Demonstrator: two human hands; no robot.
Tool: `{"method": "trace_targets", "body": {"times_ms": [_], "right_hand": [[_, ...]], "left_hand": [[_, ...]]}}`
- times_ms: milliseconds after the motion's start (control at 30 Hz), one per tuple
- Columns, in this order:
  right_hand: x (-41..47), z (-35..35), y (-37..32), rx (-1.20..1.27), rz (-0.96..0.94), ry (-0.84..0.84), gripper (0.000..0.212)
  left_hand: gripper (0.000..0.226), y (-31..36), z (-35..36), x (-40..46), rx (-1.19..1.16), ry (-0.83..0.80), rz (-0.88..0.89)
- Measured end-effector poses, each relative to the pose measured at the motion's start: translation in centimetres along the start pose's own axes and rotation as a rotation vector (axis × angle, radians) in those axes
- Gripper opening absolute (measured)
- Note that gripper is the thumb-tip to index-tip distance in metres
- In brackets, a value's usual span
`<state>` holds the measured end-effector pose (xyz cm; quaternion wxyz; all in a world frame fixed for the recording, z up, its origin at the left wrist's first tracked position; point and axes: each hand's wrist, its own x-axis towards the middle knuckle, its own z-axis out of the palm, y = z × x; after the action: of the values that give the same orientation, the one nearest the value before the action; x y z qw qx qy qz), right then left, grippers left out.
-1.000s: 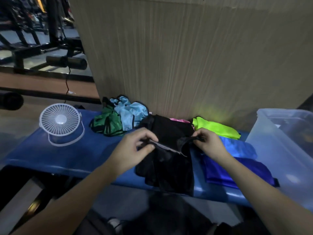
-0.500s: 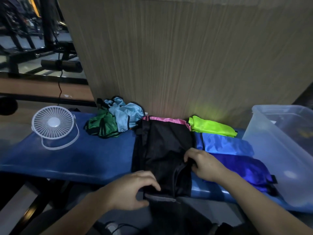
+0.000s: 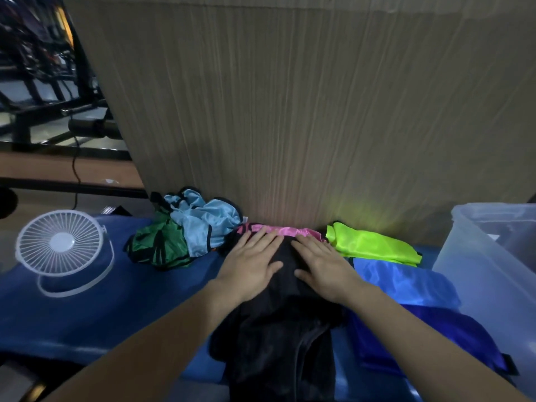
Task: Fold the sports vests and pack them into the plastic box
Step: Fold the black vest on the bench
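Observation:
A black sports vest [image 3: 278,332] lies on the blue bench [image 3: 95,309], its lower part hanging over the front edge. My left hand [image 3: 252,262] and my right hand [image 3: 322,265] press flat on its far end, fingers straight, side by side. A pink vest [image 3: 285,230] peeks out behind the black one, against the wall. To the right lie folded vests: neon green [image 3: 374,246], light blue [image 3: 406,282] and dark blue [image 3: 429,338]. The clear plastic box [image 3: 475,274] stands at the far right.
A crumpled pale-blue vest [image 3: 203,224] and green vest [image 3: 158,245] lie heaped at the left of the black one. A small white fan [image 3: 62,248] stands on the bench's left end. A wood-grain wall [image 3: 290,111] rises right behind the bench. Gym equipment [image 3: 43,82] stands far left.
Both hands let go of the vest's near edge and moved away from me to its far end. They now lie flat on the black fabric instead of pinching it.

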<state>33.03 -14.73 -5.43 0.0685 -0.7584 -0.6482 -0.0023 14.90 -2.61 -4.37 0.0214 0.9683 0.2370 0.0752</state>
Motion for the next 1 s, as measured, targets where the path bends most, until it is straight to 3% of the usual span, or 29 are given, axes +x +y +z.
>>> {"method": "trace_targets", "body": {"times_ms": [133,233,333,467,567,767,1000], "right_hand": [[1.1,1.6,1.4,-0.067,0.017,-0.068,0.077],[1.5,2.4,2.0,-0.072,0.019,-0.015,0.094],[2.6,1.6,1.9,0.029,0.112,0.007,0.095],[4.9,-0.1,2.2,0.137,0.215,0.020,0.064],[5.6,-0.8,2.2,0.090,0.203,-0.040,0.057],[5.9,-2.1,2.6,0.299,0.150,-0.072,0.019],[7.7,-3.7,3.0,0.312,0.168,0.168,0.017]], "left_hand": [[0.090,-4.1,3.1,1.6,0.080,-0.084,-0.038],[0.086,-5.5,3.8,1.9,0.066,-0.048,-0.021],[0.089,-5.2,2.8,2.7,-0.033,-0.006,-0.082],[0.072,-5.0,0.7,4.8,-0.006,0.003,-0.167],[0.062,-5.5,-0.4,5.5,0.010,-0.085,-0.134],[0.019,-6.9,-2.2,5.3,-0.417,-0.160,-0.110],[0.022,-6.8,-4.3,6.6,-0.336,0.112,-0.177]]}}
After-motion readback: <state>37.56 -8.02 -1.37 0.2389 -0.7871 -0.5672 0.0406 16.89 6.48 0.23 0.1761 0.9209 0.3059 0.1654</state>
